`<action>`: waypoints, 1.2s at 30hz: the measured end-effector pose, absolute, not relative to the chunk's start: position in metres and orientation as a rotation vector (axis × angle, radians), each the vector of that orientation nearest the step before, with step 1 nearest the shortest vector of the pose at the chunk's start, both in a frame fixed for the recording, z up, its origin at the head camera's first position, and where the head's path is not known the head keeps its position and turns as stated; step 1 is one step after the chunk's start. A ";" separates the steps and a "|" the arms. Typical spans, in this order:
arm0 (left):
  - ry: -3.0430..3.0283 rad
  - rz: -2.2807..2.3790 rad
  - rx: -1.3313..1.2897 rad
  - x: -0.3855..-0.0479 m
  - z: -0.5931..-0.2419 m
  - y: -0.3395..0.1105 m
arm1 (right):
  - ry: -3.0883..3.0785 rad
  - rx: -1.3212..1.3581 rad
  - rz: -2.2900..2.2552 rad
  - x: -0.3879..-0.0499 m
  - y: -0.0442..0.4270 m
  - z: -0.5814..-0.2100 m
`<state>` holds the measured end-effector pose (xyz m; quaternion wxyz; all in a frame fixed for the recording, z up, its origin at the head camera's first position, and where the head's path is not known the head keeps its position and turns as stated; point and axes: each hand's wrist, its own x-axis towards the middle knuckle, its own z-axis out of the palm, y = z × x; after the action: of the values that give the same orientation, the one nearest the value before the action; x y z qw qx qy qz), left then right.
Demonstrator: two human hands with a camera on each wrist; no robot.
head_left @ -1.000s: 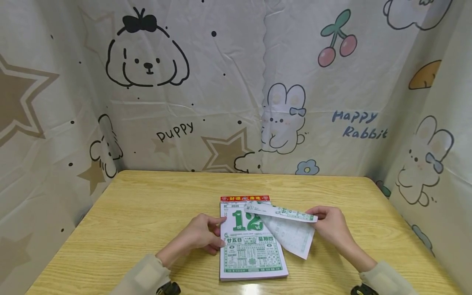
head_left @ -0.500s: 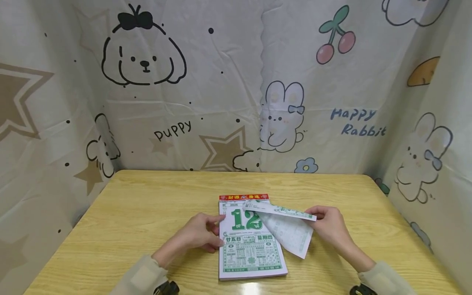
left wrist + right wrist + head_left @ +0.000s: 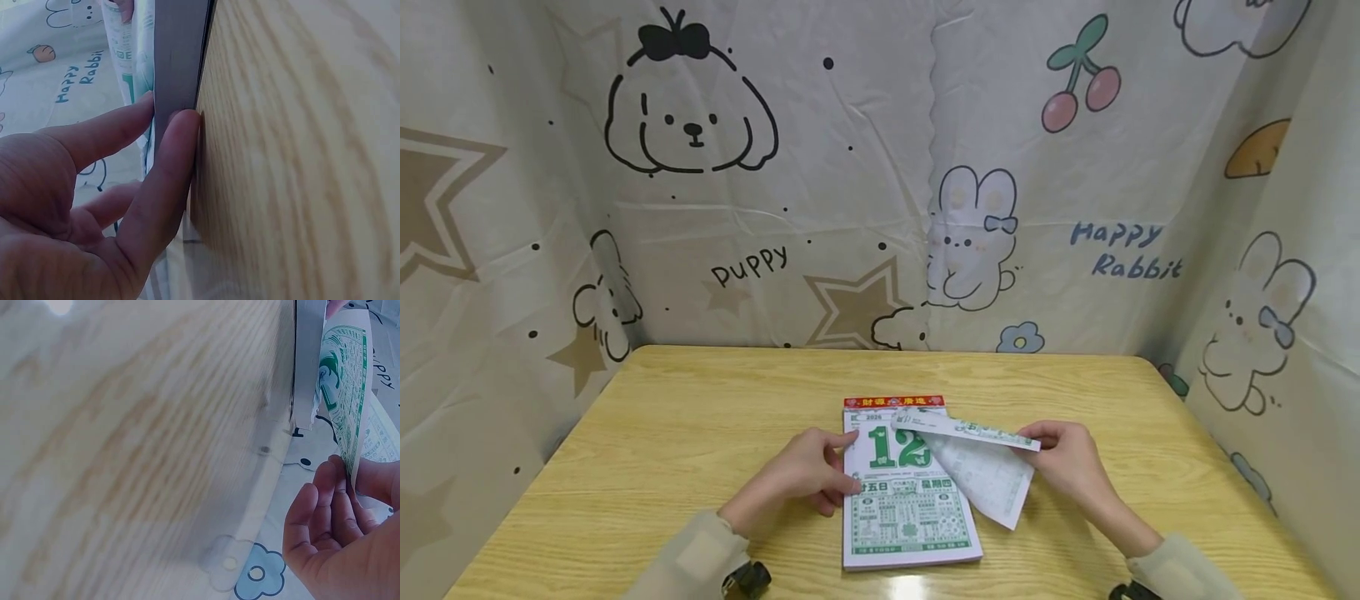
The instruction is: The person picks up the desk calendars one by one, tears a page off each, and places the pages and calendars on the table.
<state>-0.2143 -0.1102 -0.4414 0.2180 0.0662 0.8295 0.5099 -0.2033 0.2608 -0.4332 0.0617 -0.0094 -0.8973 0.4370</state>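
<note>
By the left hand (image 3: 811, 468), the left edge of a tear-off calendar (image 3: 904, 507) flat on the desk (image 3: 700, 417) is gripped; by the right hand (image 3: 1067, 454), a lifted sheet (image 3: 988, 477) is pinched at its outer end. Calendar best kept anchored, sheet drawn slowly along the red header (image 3: 893, 402). No containers seen.

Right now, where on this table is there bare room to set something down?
The table is bare left of the left hand, right of the right hand, and between the calendar and the printed cloth. The middle is crowded: calendar, lifted sheet, both hands.
</note>
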 end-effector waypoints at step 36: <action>2.294 1.464 0.078 -0.212 -0.440 -0.105 | -2.735 -0.047 1.244 -0.200 0.276 -0.432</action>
<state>-0.2122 -0.1054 -0.4405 0.2082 0.0282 0.8242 0.5259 -0.1999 0.2761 -0.4322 0.0682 -0.0156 -0.9080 0.4130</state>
